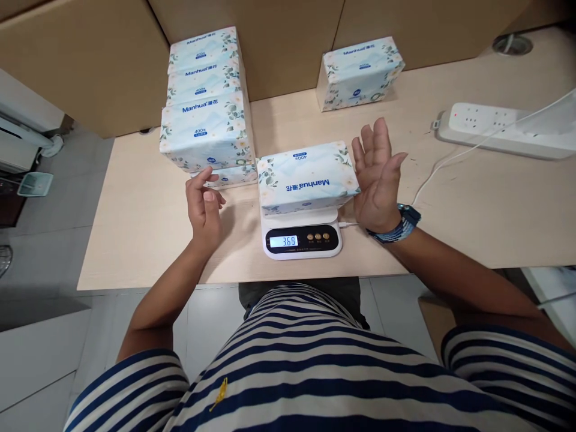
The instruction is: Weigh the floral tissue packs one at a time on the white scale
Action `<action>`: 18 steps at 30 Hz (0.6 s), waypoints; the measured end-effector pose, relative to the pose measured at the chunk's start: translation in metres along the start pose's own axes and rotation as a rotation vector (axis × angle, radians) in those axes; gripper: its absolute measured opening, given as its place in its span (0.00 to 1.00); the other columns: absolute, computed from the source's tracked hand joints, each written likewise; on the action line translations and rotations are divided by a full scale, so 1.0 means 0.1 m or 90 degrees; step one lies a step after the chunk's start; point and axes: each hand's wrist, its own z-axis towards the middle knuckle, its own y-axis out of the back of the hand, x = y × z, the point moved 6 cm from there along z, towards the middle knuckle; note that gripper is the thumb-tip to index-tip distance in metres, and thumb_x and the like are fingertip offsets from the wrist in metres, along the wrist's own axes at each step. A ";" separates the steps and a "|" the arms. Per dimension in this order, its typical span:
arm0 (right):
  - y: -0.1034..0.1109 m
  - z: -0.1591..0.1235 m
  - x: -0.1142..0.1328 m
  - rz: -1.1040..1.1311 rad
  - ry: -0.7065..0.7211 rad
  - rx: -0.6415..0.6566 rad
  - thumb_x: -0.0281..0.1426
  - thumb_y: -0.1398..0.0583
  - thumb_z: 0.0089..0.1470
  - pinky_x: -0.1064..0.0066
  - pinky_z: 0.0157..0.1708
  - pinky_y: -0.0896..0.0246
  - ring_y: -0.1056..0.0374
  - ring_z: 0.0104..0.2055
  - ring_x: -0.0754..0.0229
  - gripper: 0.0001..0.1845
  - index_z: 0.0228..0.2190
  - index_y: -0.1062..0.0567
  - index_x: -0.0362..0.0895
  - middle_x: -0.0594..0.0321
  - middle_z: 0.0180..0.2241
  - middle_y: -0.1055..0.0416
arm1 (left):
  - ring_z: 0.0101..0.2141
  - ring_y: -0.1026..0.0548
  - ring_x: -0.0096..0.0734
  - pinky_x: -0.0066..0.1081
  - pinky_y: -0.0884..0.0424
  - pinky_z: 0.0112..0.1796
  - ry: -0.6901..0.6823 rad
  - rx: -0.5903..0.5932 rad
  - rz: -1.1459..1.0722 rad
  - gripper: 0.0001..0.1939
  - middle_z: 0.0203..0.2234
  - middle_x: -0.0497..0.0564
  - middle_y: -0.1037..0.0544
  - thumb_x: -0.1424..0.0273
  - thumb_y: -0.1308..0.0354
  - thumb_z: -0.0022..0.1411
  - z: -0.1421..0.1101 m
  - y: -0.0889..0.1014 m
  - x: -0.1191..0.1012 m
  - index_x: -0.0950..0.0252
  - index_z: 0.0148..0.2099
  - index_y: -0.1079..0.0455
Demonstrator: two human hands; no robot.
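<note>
A pack of tissues (pixel 310 174) with a pale blue floral wrapper lies on a white digital scale (pixel 302 243), its print upside down to me. The lit display appears to read 3.69 or 3.68. Close by the pack's right end, my right hand (pixel 377 180) is open, palm turned up and fingers stretched, holding nothing. My left hand (pixel 204 207) hovers left of the scale with fingers loosely curled and apart, also holding nothing. Just beyond it stands a stack of tissue packs (pixel 204 129) in the same wrapper.
Another tissue pack (pixel 362 72) sits at the back against large cardboard boxes (pixel 288 42). On the right a white power strip (pixel 504 129) lies on the wooden table (pixel 135 240), with a thin white cable (pixel 443 162) curving across. The table's front edge is close to my body.
</note>
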 end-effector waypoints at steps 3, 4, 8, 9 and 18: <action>0.00 -0.01 -0.03 -0.011 0.004 0.012 0.70 0.69 0.62 0.37 0.83 0.53 0.59 0.86 0.41 0.49 0.78 0.54 0.74 0.82 0.83 0.58 | 0.27 0.29 0.25 0.35 0.25 0.30 -0.012 -0.002 -0.004 0.27 0.50 0.53 0.21 0.44 0.50 0.80 0.01 0.01 -0.03 0.53 0.66 0.26; 0.00 -0.01 -0.04 -0.018 0.004 0.017 0.69 0.70 0.63 0.36 0.82 0.54 0.60 0.86 0.41 0.48 0.79 0.55 0.73 0.81 0.84 0.58 | 0.27 0.28 0.24 0.35 0.25 0.30 -0.029 -0.003 -0.013 0.25 0.50 0.53 0.21 0.46 0.50 0.81 0.02 0.02 -0.05 0.52 0.66 0.26; 0.02 -0.01 -0.07 -0.069 0.005 0.026 0.70 0.74 0.60 0.34 0.82 0.54 0.61 0.86 0.41 0.52 0.79 0.59 0.71 0.75 0.83 0.56 | 0.27 0.28 0.25 0.37 0.27 0.30 -0.058 -0.025 -0.002 0.22 0.52 0.52 0.20 0.49 0.51 0.82 0.06 0.06 -0.11 0.47 0.66 0.26; 0.02 0.00 -0.08 -0.080 0.007 0.025 0.71 0.75 0.59 0.34 0.81 0.53 0.60 0.86 0.41 0.53 0.79 0.60 0.72 0.75 0.83 0.55 | 0.27 0.28 0.27 0.38 0.28 0.30 -0.048 -0.034 0.011 0.22 0.52 0.52 0.20 0.48 0.52 0.82 0.07 0.07 -0.10 0.46 0.66 0.26; 0.02 0.01 -0.09 -0.104 0.026 0.024 0.70 0.76 0.60 0.33 0.82 0.55 0.57 0.85 0.42 0.51 0.79 0.61 0.74 0.73 0.82 0.52 | 0.29 0.26 0.32 0.40 0.30 0.33 -0.037 -0.016 0.037 0.22 0.55 0.53 0.20 0.47 0.54 0.81 0.05 0.06 -0.08 0.44 0.67 0.29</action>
